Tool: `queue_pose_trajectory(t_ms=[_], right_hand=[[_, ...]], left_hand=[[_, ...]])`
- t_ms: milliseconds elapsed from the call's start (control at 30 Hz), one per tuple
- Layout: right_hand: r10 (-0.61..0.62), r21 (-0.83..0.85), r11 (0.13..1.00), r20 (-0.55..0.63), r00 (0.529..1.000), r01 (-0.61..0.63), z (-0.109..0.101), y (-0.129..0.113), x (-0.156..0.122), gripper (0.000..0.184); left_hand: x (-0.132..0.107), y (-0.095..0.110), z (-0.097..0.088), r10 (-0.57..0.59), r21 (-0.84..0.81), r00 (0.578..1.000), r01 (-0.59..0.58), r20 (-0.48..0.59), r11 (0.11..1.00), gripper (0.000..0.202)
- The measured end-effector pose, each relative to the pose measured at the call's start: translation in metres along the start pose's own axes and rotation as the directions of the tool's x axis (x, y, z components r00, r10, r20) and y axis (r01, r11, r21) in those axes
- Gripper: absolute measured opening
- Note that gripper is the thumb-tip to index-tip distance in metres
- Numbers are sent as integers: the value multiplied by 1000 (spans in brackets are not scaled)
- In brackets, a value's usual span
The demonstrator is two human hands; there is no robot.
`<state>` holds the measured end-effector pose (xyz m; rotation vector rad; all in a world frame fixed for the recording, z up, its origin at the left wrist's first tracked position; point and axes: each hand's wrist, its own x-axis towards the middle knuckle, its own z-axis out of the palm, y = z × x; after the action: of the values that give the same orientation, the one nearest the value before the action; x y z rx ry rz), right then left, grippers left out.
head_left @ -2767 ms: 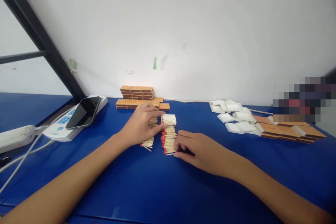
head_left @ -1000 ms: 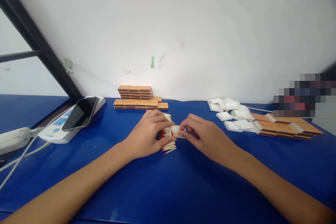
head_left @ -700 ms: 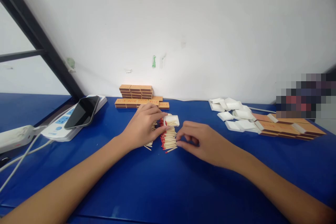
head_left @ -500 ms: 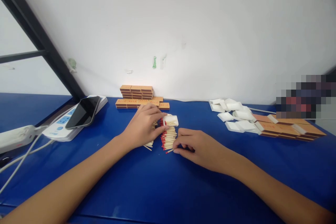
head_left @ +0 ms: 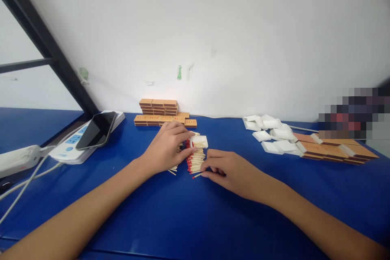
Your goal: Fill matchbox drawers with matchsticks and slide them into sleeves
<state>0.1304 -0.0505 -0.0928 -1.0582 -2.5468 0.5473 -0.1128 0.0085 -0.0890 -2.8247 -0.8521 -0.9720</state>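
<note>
A row of red-tipped matches [head_left: 195, 160] lies on the blue table [head_left: 189, 215] between my hands. My left hand [head_left: 166, 148] rests over the left part of the pile, fingers curled, its thumb and forefinger holding a small white matchbox tray [head_left: 200, 141] with some matches in it. My right hand [head_left: 227, 168] lies low on the table just right of the pile, its fingertips pinched on the wooden ends of the nearest matches.
Orange matchboxes [head_left: 163, 112] are stacked by the wall. White empty trays [head_left: 272, 134] and flat orange sleeves [head_left: 332, 149] lie at the right. A phone [head_left: 96, 130] rests on a white power strip [head_left: 70, 146] at the left, with cables [head_left: 24, 183] trailing off.
A second ago both hands held the tray together above the matches. Since then my right hand has dropped to the near end of the pile, and my left hand keeps the tray farther back.
</note>
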Motion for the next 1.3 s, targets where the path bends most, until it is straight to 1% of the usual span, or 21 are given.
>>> queue_pose_trajectory(t_ms=[167,367,433,467,533,633,667,733,833,933,1067,1133,1200,1300], right_hand=[[9,0,1000,-6,1000,-9,0,0,1,14],[49,-5,999,60,997,-48,-1,-2,0,14],[54,-11,999,54,997,-54,-5,-2,-1,15],[58,-13,998,26,998,-58,-8,-1,-1,15],[77,-24,997,-86,993,-79,-13,3,-2,14],[103,-66,990,-277,955,-126,-18,10,0,14],[104,-82,987,-318,942,-137,-18,11,0,14],[95,-115,983,-356,930,-144,-16,14,1,14],[74,-150,980,-352,933,-134,-11,13,1,14],[68,-143,982,-347,935,-125,-8,11,1,13],[83,-76,990,-375,923,-120,-11,6,0,13],[60,-60,994,-374,926,-89,-12,4,-1,13],[11,-52,998,-308,951,-29,-9,3,-2,11],[-47,-36,998,-151,987,42,-1,4,-3,10]], left_hand=[[1,-1,1,3,-11,1000,-3,4,1000,38],[-1,-1,1,6,-14,1000,-6,1,1000,37],[-2,-1,1,11,-14,1000,-11,0,1000,37],[-2,-1,1,12,-14,1000,-12,-1,1000,38],[-1,0,1,14,-16,1000,-14,0,1000,39],[0,3,2,13,-42,1000,-13,2,999,41],[0,5,2,12,-57,1000,-11,5,998,42],[1,9,2,11,-85,1000,-11,8,996,41],[0,15,3,16,-103,999,-13,29,995,41],[-2,18,3,22,-108,999,-17,47,994,42],[-1,15,2,21,-98,999,-17,35,995,39],[-1,10,1,20,-80,1000,-18,16,997,38],[-1,6,1,17,-48,1000,-17,-1,999,39],[0,2,1,12,-5,1000,-12,-3,1000,39]])
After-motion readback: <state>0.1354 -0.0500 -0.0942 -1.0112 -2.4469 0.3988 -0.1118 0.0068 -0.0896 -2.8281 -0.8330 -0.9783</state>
